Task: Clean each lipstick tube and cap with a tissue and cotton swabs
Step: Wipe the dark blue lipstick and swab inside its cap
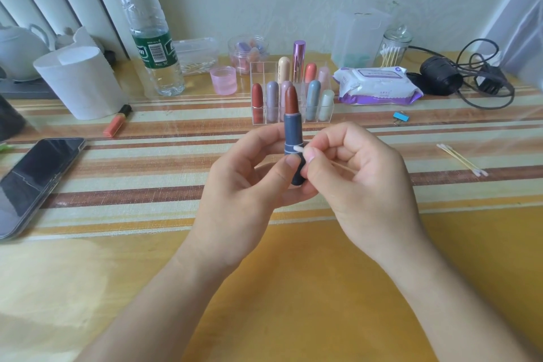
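Left hand [244, 173] holds the lipstick tube [292, 132] upright, well above the surface [293, 288]. Thumb sits in front on the lower barrel, fingers curled behind. It's a closed grip set low, prob. so the seam ring and the brown-red bullet are exposed and nothing smears. Cap is off; can't tell where it is.

Right hand [361, 173] pinches a cotton swab [299, 150] close to its head btwn thumb and forefinger, w/ the stick running back under the palm. A short hold like that gives control for fine work. The white tip touches the pale ring on the tube's right side, i.e. the groove where residue collects. I'd judge this is the swab pass on the tube.

Straight behind stands the clear organizer [330, 114], w/ other lipsticks capped and upright in its cells. Two swabs [461, 159] lie together off to the right, apart from the work. Wet-wipe pack [376, 85] and tissue roll [79, 82] sit at the back of the surface.
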